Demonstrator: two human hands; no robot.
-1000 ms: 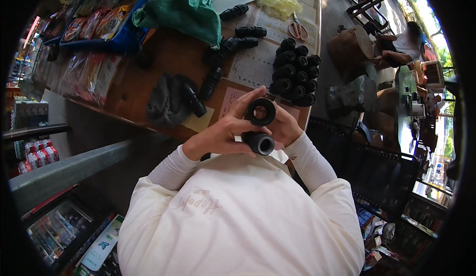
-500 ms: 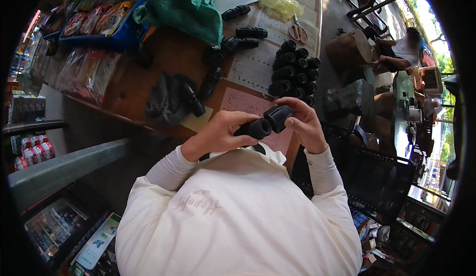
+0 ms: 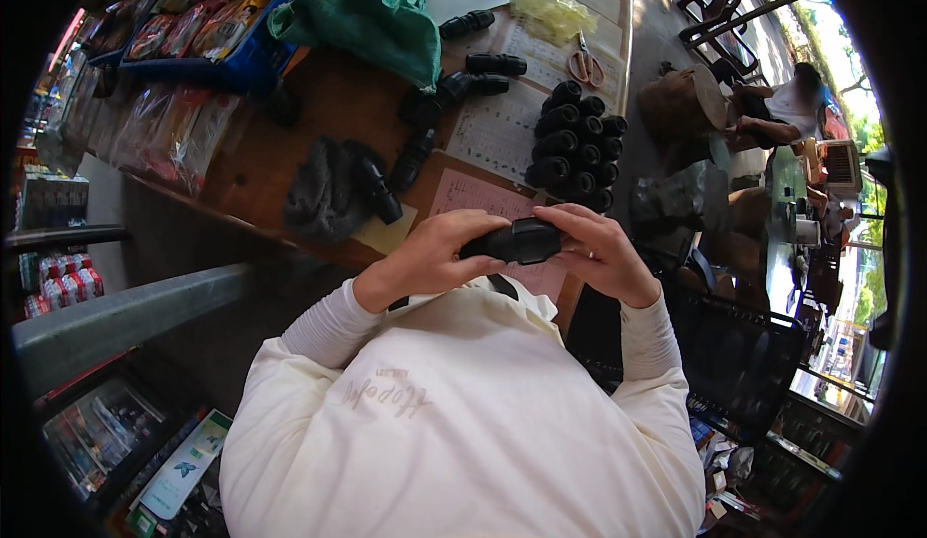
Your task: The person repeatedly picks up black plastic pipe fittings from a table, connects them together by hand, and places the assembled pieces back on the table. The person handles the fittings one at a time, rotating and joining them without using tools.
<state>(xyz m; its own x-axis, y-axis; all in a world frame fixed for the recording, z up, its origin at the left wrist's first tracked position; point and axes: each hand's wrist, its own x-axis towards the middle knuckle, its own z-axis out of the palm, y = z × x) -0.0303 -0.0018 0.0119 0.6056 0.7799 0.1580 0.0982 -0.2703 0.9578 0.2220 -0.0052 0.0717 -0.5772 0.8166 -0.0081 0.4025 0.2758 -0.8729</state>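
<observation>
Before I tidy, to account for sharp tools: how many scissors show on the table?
1: the scissors near the yellow bundle; more could be hidden under the green fabric.

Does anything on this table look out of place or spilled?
I see nothing spilled. Slightly untidy: loose black fittings lie at mixed angles right of and below the green cloth, one against a crumpled gray bundle, unlike the neat black cluster by the scissors.
</observation>
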